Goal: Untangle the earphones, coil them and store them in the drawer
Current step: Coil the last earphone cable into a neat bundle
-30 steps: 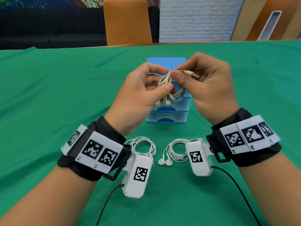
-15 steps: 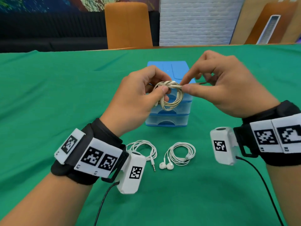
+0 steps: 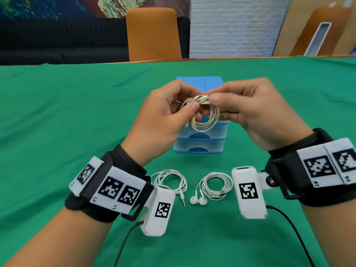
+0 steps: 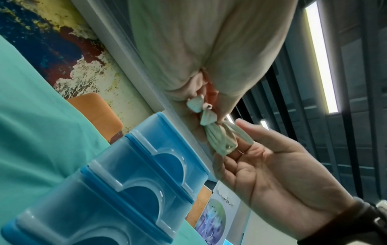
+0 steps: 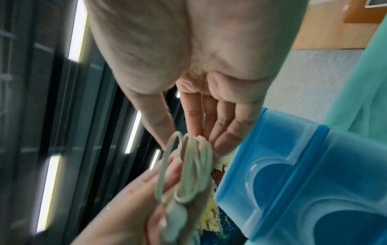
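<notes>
Both hands hold a coil of beige earphones (image 3: 205, 115) in the air just in front of the blue drawer unit (image 3: 200, 140). My left hand (image 3: 165, 116) pinches the coil's left side between thumb and fingers. My right hand (image 3: 244, 110) pinches the wrapped top of the coil with thumb and forefinger. The left wrist view shows the beige earphones (image 4: 217, 139) bound at the middle, with the drawer unit (image 4: 134, 179) below. In the right wrist view the earphones' loops (image 5: 188, 167) hang between both hands beside the drawer unit (image 5: 303, 174). All drawers look closed.
Two coiled white earphone sets lie on the green tablecloth (image 3: 57, 122) near me: one on the left (image 3: 171, 181), one on the right (image 3: 212, 186) with its buds at the front. An orange chair (image 3: 153, 33) stands beyond the table's far edge.
The right hand has wound the plug end round the coil; the plug no longer sticks out. The coil has turned to hang as an open loop, and both hands sit slightly lower.
</notes>
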`<state>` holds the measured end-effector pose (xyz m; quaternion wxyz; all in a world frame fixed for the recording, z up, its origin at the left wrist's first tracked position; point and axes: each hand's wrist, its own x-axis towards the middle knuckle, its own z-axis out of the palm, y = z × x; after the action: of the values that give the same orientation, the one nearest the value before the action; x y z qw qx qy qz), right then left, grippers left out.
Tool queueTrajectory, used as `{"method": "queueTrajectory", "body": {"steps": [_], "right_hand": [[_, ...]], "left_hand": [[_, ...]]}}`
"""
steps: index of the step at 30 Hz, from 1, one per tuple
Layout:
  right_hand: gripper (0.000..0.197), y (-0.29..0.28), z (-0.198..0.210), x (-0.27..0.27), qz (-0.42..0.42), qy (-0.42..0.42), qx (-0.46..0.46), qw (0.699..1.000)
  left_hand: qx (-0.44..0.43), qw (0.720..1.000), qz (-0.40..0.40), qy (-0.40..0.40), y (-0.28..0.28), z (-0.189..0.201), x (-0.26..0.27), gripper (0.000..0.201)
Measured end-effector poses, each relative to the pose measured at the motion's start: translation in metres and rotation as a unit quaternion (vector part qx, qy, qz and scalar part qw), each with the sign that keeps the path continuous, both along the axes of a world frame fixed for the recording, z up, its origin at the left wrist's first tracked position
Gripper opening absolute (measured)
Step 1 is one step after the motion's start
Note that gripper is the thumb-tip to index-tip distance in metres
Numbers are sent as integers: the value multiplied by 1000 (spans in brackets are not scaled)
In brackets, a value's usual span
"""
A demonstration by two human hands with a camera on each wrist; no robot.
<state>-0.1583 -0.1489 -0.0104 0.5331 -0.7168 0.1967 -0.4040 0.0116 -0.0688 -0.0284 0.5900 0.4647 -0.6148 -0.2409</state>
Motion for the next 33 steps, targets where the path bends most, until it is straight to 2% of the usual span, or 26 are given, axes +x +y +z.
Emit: {"method": "queueTrajectory", "body": {"steps": [3,9,12,15,21,25,29,33], "right_hand": [[15,-1,-6,3,-13,16,-42,999],[14,-2,-9,4,-14,13,9,1000],[10,0,-8,4,-26,31,23,999],[16,2,-8,5,-27,12,69,997],[47,1,-8,5,13,-45,190,981],[44,2,-6,4,69,-69,256,962],[49,2,-4,2,56,-22,179,982],[35,2,-1,0,35,3,129,991]], "left_hand": [[-19,999,17,-25,-1,-1,1,10],[-42,996,50,-61,-3,-3,2,13],[-36,998,40,-39,-2,-3,2,17],[-25,1000,17,-2,-1,-2,1,17],[-5,1000,-11,26,-1,-2,2,17],[-31,1000,-8,-2,-1,-1,4,18],[-48,998,14,-33,0,-2,2,16],[-51,997,14,-49,1,-1,-2,15]]}}
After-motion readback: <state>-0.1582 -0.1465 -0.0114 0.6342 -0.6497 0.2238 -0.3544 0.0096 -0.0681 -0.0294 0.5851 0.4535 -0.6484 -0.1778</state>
